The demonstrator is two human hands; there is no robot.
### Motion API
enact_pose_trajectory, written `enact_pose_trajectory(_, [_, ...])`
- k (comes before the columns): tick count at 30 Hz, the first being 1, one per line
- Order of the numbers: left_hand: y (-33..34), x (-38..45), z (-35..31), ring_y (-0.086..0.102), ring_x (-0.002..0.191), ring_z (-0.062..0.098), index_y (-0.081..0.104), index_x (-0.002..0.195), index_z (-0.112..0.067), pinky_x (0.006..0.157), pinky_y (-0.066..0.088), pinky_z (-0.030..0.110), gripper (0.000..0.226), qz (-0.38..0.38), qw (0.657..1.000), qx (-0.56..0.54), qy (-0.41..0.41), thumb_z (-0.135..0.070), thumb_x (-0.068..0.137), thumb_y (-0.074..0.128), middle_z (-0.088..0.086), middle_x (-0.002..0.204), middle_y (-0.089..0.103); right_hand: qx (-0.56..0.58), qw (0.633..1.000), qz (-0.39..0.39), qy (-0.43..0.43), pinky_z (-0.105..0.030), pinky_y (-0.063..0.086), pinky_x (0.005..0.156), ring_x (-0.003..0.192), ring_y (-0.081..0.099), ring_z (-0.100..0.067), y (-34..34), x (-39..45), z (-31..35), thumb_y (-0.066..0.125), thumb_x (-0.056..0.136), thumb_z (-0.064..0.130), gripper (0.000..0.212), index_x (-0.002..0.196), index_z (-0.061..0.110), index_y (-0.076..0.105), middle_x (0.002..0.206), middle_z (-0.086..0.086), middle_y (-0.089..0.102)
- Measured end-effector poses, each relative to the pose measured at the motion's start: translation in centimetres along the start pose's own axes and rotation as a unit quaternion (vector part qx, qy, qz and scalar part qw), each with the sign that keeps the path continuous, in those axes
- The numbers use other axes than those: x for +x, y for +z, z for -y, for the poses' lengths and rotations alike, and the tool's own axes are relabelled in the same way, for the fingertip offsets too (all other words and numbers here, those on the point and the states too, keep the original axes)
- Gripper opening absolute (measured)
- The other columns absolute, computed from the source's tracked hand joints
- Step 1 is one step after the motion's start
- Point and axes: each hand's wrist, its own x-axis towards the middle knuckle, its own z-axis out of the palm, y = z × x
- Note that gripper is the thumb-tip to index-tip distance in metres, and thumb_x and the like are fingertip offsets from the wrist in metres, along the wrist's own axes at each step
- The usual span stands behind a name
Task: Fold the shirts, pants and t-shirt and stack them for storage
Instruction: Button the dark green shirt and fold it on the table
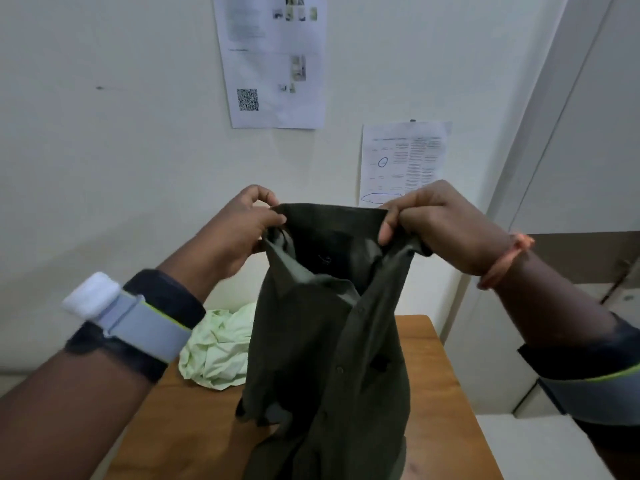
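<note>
I am looking down over a wooden table (436, 368) set against a pale wall, and above it I am holding up a dark olive button shirt (329, 341), its placket facing me and its tail hanging down toward the tabletop. Behind it a pale green garment (214, 351) is lying crumpled on the table, unfolded. My left hand (239, 230) is pinching one end of the shirt's top edge between thumb and curled fingers; my right hand (440, 220) is pinching the other end the same way. I judge this to be the opening step: spreading the shirt out. Next it needs laying flat on the bare wood, front down, keeping both pinches until the cloth is settling.
</note>
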Motion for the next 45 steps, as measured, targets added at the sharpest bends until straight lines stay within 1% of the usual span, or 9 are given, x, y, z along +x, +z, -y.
enact_pose_trajectory(3, [2.5, -3.1, 3.5, 0.053, 0.125, 0.02, 0.063, 0.097, -0.038, 0.098, 0.045, 0.034, 0.021, -0.075, 0.965, 0.162, 0.191, -0.054, 0.084, 0.065, -0.001, 0.13, 0.052, 0.078, 0.991, -0.059, 0.089, -0.027, 0.043, 0.059, 0.06, 0.052, -0.024, 1.4, 0.8, -0.1, 0.054, 0.064, 0.007, 0.024, 0.068, 0.004, 0.077, 0.069, -0.03, 0.061])
enact_pose_trajectory(6, [5.3, -6.9, 6.3, 0.042, 0.139, 0.005, 0.067, 0.107, -0.035, 0.116, 0.025, 0.038, 0.036, -0.005, 0.917, 0.251, 0.31, -0.064, 0.087, 0.059, -0.017, 0.131, 0.055, 0.111, 0.984, -0.066, 0.126, -0.021, 0.045, 0.049, 0.047, 0.054, -0.012, 1.9, 0.9, 0.1, 0.055, 0.07, -0.001, 0.019, 0.072, -0.003, 0.074, 0.055, -0.011, 0.06])
enact_pose_trajectory(10, [6.7, -6.7, 10.3, 0.056, 0.116, -0.009, 0.062, 0.106, -0.041, 0.122, 0.021, 0.034, 0.032, 0.026, 0.928, 0.265, 0.262, -0.063, 0.083, 0.066, -0.031, 0.102, 0.066, 0.129, 0.978, -0.076, 0.147, -0.021, 0.048, 0.047, 0.053, 0.058, -0.017, 1.8, 1.2, 0.0, 0.052, 0.078, -0.011, 0.021, 0.071, -0.005, 0.071, 0.067, -0.016, 0.061])
enact_pose_trajectory(13, [5.9, -6.4, 10.5, 0.063, 0.095, 0.0, 0.066, 0.105, -0.041, 0.094, 0.049, 0.03, 0.019, 0.03, 0.932, 0.248, 0.261, -0.046, 0.087, 0.07, -0.03, 0.089, 0.067, 0.099, 0.981, -0.073, 0.152, -0.021, 0.05, 0.052, 0.06, 0.061, -0.016, 1.0, 1.4, -0.7, 0.05, 0.085, -0.009, 0.026, 0.072, -0.002, 0.072, 0.067, -0.011, 0.065])
enact_pose_trajectory(21, [1.4, -3.6, 5.2, 0.067, 0.067, 0.015, 0.071, 0.086, -0.024, 0.063, 0.059, 0.04, 0.018, -0.063, 0.936, 0.232, 0.258, -0.01, 0.096, 0.067, -0.009, 0.073, 0.069, -0.236, 0.965, 0.078, 0.082, -0.032, 0.055, 0.071, 0.08, 0.061, -0.014, -0.2, -0.8, -2.5, 0.076, 0.063, 0.076, 0.055, 0.086, 0.028, 0.067, 0.095, -0.001, 0.065])
enact_pose_trajectory(25, [2.3, -3.4, 2.0, 0.067, 0.064, 0.005, 0.075, 0.081, -0.025, 0.052, 0.056, 0.028, 0.009, -0.023, 0.949, 0.221, 0.225, -0.024, 0.086, 0.082, -0.01, 0.076, 0.073, -0.323, 0.945, 0.037, -0.03, -0.029, 0.055, 0.085, 0.103, 0.055, -0.008, 1.1, -1.3, -2.8, 0.071, 0.086, 0.048, 0.016, 0.092, 0.032, 0.069, 0.119, 0.01, 0.051])
enact_pose_trajectory(31, [2.4, -2.3, -0.4, 0.063, 0.063, 0.02, 0.075, 0.081, -0.01, 0.061, 0.049, 0.03, 0.033, 0.095, 0.989, 0.103, 0.044, -0.039, 0.073, 0.089, 0.01, 0.075, 0.073, -0.391, 0.917, 0.073, -0.022, -0.03, 0.035, 0.097, 0.123, 0.032, -0.01, 4.3, -2.1, -4.5, 0.063, 0.059, 0.091, 0.067, 0.102, 0.039, 0.062, 0.132, 0.014, 0.041])
enact_pose_trajectory(37, [0.8, -1.1, -0.8, 0.07, 0.091, 0.019, 0.076, 0.111, -0.004, 0.076, 0.055, 0.023, 0.033, 0.235, 0.969, 0.055, -0.051, -0.02, 0.082, 0.079, 0.013, 0.102, 0.075, -0.419, 0.902, -0.063, -0.087, -0.04, 0.027, 0.098, 0.121, 0.046, -0.023, 8.3, -1.7, -8.4, 0.061, 0.092, 0.029, 0.011, 0.101, 0.029, 0.067, 0.118, 0.006, 0.06])
enact_pose_trajectory(45, [-1.7, -1.0, 0.6, 0.063, 0.086, 0.005, 0.072, 0.108, -0.009, 0.083, 0.038, 0.026, 0.014, 0.168, 0.973, 0.144, -0.07, -0.004, 0.095, 0.069, 0.001, 0.097, 0.08, -0.375, 0.926, 0.007, -0.039, -0.028, 0.039, 0.085, 0.102, 0.044, -0.013, 3.8, -0.8, -8.6, 0.058, 0.1, 0.029, 0.017, 0.112, 0.024, 0.068, 0.102, 0.008, 0.065])
